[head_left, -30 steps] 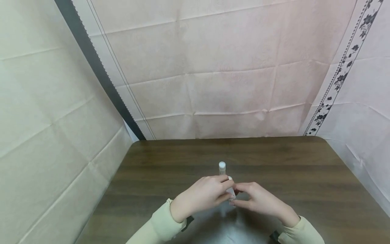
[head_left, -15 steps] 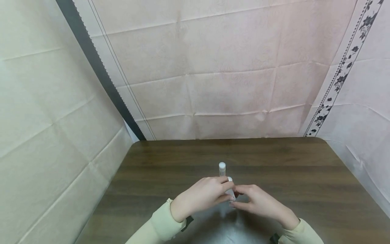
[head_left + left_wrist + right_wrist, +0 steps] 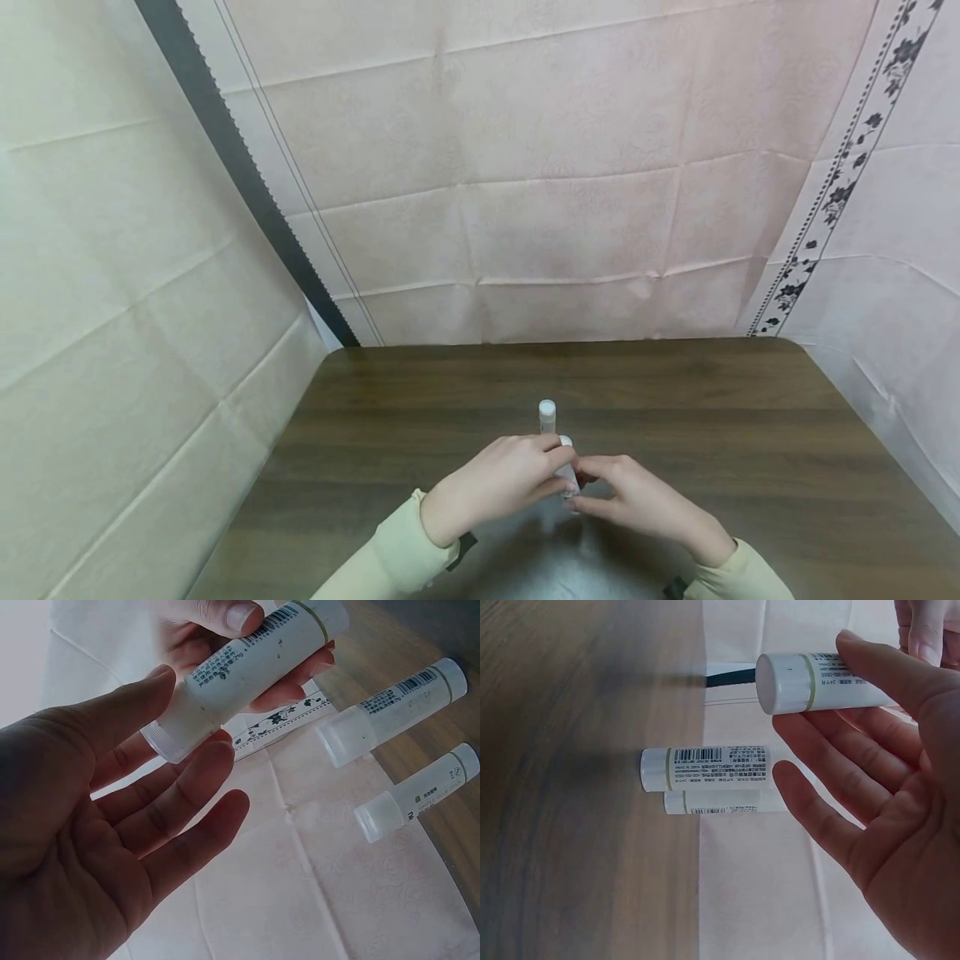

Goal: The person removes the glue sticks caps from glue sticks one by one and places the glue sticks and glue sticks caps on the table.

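Note:
Both hands hold a white glue stick (image 3: 259, 664) with printed text and a barcode. In the left wrist view, the thumb and forefinger of my left hand (image 3: 498, 479) pinch its translucent cap (image 3: 180, 724); the other fingers are spread. My right hand (image 3: 637, 496) grips the lower body between thumb and fingers, as the right wrist view shows. The stick is off the table. Two more capped glue sticks stand upright just beyond the hands: a nearer one (image 3: 397, 712) and a farther one (image 3: 424, 791). In the head view my left hand partly covers them.
The brown wooden table (image 3: 420, 383) has rounded far corners. Behind it hangs a pale creased cloth (image 3: 555, 225), with more cloth along the left and right sides. Light reflects off the tabletop near the front.

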Available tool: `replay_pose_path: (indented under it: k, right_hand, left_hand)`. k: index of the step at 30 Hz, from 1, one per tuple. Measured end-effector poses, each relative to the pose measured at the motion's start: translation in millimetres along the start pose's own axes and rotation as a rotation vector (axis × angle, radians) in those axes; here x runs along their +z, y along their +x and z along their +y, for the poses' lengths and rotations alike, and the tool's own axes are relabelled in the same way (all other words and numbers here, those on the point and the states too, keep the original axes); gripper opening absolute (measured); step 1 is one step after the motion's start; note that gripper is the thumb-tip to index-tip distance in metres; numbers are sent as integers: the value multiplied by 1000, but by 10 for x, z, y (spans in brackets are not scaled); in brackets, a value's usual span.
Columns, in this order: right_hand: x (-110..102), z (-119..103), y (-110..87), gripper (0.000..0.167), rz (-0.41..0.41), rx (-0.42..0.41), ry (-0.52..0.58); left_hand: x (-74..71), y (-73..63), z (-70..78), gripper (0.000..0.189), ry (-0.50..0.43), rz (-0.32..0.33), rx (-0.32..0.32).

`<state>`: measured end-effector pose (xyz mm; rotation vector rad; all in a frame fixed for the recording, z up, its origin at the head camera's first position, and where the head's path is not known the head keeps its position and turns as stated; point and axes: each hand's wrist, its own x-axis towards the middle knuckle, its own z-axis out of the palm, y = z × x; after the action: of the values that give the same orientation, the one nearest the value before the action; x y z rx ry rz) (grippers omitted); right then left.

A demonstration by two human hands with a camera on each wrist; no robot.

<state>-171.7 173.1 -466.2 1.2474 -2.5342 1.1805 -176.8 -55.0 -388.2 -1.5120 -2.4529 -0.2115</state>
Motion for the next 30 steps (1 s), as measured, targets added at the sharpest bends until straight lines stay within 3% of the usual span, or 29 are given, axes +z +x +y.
replay_pose_path:
  k: [12, 22, 30]
  right_hand:
    - [3, 38, -25, 10, -28, 39, 22]
    - [49, 65, -49, 10, -27, 12, 46]
    - [-7, 63, -22, 11, -34, 8, 40]
  left_hand:
    - [58, 15, -8, 19, 40, 9, 12]
    - [62, 9, -5, 17, 23, -12, 5]
    - [58, 37, -34, 22, 48, 9, 17]
